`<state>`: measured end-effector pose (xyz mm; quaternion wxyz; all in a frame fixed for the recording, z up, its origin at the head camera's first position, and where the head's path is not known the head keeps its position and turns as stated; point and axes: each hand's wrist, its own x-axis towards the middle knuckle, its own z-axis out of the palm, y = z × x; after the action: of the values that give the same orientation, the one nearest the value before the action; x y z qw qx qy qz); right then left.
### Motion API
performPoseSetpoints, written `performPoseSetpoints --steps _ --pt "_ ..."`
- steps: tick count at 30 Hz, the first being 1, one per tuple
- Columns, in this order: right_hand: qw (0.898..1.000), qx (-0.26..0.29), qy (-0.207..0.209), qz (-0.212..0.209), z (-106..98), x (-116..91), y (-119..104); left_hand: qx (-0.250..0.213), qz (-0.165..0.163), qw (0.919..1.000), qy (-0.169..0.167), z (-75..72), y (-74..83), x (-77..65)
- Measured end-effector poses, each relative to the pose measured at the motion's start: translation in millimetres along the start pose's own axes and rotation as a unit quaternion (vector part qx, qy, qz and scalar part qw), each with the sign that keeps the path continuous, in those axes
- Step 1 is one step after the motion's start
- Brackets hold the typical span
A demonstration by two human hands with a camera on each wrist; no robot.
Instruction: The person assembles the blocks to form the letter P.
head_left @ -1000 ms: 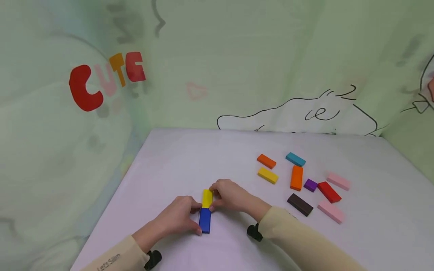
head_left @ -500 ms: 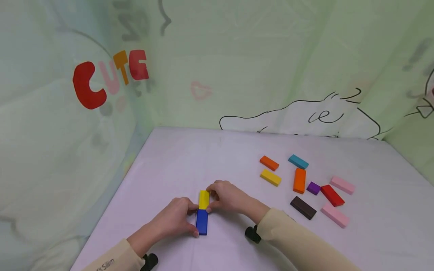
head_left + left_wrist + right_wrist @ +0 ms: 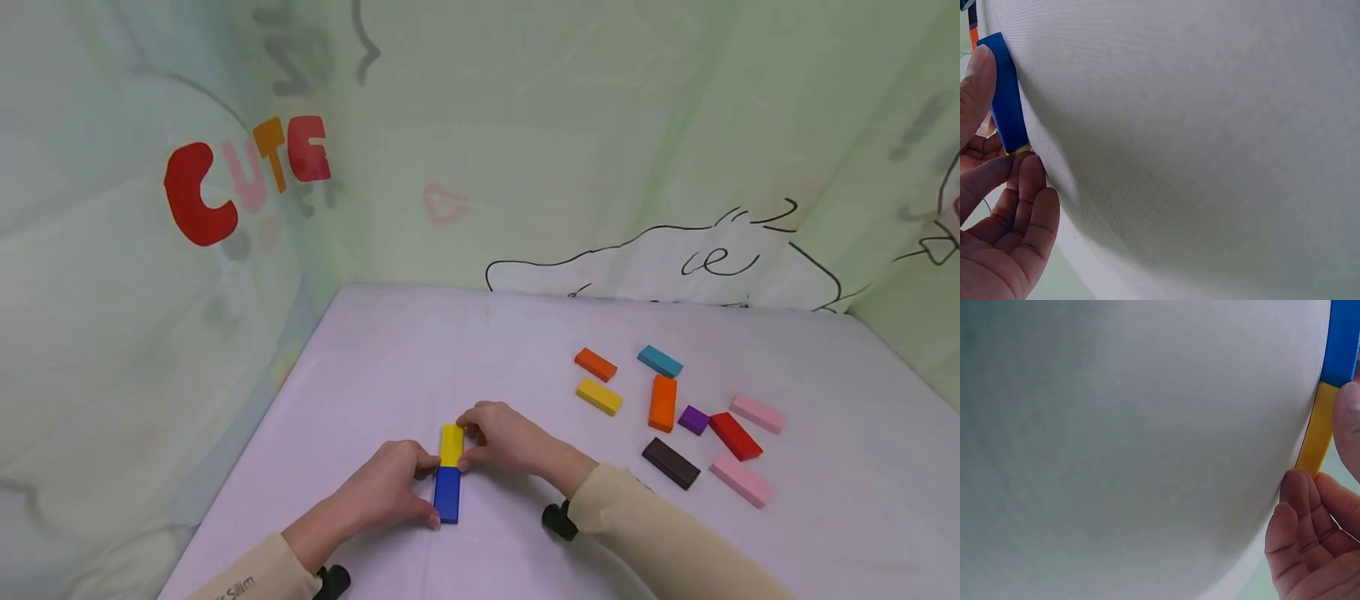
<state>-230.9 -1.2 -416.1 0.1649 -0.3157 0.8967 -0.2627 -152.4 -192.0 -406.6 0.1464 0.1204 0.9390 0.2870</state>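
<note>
A blue block [image 3: 447,496] and a yellow block [image 3: 452,446] lie flat, end to end in one line, the yellow one farther from me. My left hand [image 3: 392,485] holds the blue block [image 3: 1007,94] lengthwise, thumb at its near end and fingertips by the joint with the yellow. Around the yellow block [image 3: 1316,428], my right hand [image 3: 512,440] has its thumb near the joint and its curled fingers at the far end. In the right wrist view the two blocks' ends meet.
Loose blocks are spread over the white table [image 3: 360,375] at right: an orange [image 3: 663,403], a second yellow [image 3: 599,397], a light blue [image 3: 660,361], a purple [image 3: 693,420], a red [image 3: 736,436], a dark brown [image 3: 671,463] and a pink [image 3: 742,480] among them. Printed curtains stand behind.
Both hands and the two joined blocks have shifted slightly left over the table since one second ago. The head view has turned a little. Over the last half second the hands stay put.
</note>
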Motion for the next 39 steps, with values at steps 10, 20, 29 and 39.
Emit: performPoseSetpoints --steps 10,20,29,39 --pt "1.0 -0.007 0.0 0.003 0 -1 0 0.003 -0.004 1.0 -0.006 -0.2 1.1 -0.3" --pt "1.0 -0.013 -0.011 0.009 -5 -7 2 0.013 -0.015 0.9998 0.01 -6.1 1.1 -2.1" --pt "0.999 0.006 -0.013 0.045 -18 -27 15 0.028 -0.041 0.9985 0.02 -5.1 1.3 11.1" --pt "0.999 0.002 -0.007 0.051 -34 -59 37 0.029 -0.033 0.9984 -0.035 -2.1 -0.1 13.9"
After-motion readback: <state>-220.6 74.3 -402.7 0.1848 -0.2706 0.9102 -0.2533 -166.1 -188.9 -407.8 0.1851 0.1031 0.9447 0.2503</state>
